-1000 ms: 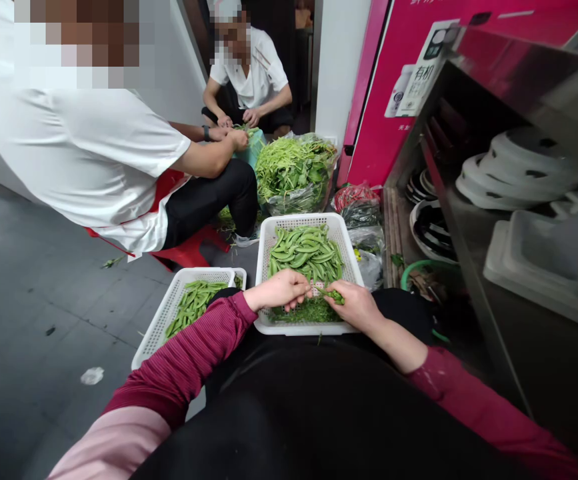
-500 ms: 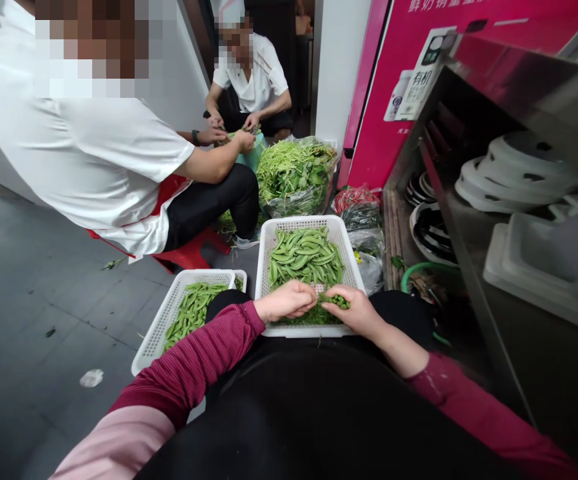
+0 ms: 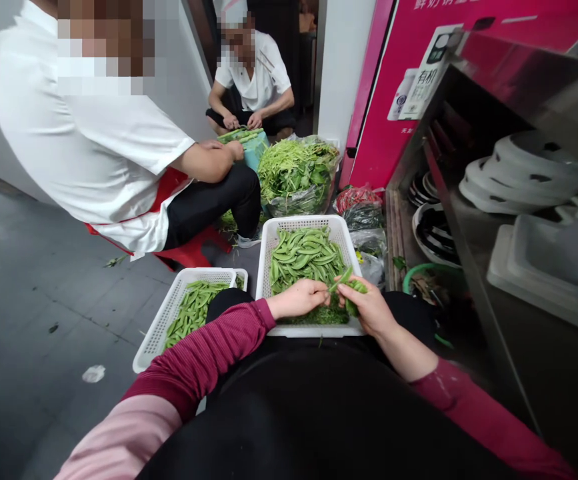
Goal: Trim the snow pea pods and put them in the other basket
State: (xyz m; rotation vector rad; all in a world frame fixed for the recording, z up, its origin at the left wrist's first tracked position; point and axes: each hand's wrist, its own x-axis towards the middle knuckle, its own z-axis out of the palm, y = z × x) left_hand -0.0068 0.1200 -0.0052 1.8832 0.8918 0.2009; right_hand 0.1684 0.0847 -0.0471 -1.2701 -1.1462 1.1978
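Note:
Over the near edge of a white perforated basket [image 3: 263,267] on my lap, both hands are close together. My right hand [image 3: 371,308] is closed round several green pea pods [image 3: 356,293], one of which sticks up and to the left. My left hand [image 3: 303,298] pinches the near end of that pod with its fingertips. A heap of flat pea pods [image 3: 309,253] fills the basket's far part. Thin green trimmings [image 3: 319,315] lie in its near part, partly hidden under my hands.
A second white basket [image 3: 149,337] of pods stands at my left. One co-worker [image 3: 99,153] sits on a red stool [image 3: 196,248]; another [image 3: 253,73] squats beyond. A big bag of greens [image 3: 299,173] stands ahead. Right is a metal shelf [image 3: 489,287] with grey containers.
My right hand has shifted slightly right and turned, and a pod now extends from it to my left fingertips. The seated co-worker's hands have lowered onto green stalks.

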